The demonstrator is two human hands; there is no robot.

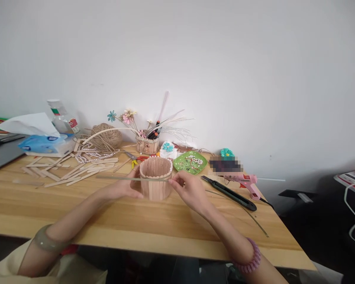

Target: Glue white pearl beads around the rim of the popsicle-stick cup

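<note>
A round pot made of upright wooden craft sticks [156,190] stands on the table, with pearl-like beads along the right part of its rim. My left hand [126,188] is curved around its left side, thumb toward the front. A thin greenish-grey strip [154,180] runs level across the pot's front, just below the rim, and sticks out past my left hand. Near the pot's right side, my right hand [192,191] pinches the strip's right end between thumb and finger. Whether the strip is stuck to the pot, I cannot tell.
Loose craft sticks [88,169], twine [105,137] and a tissue pack [47,146] are on the left. Behind are a decorated holder [147,146] and a green dish [180,163]. A utility knife [230,194], a pink glue gun [251,182] and another strip [254,221] lie right.
</note>
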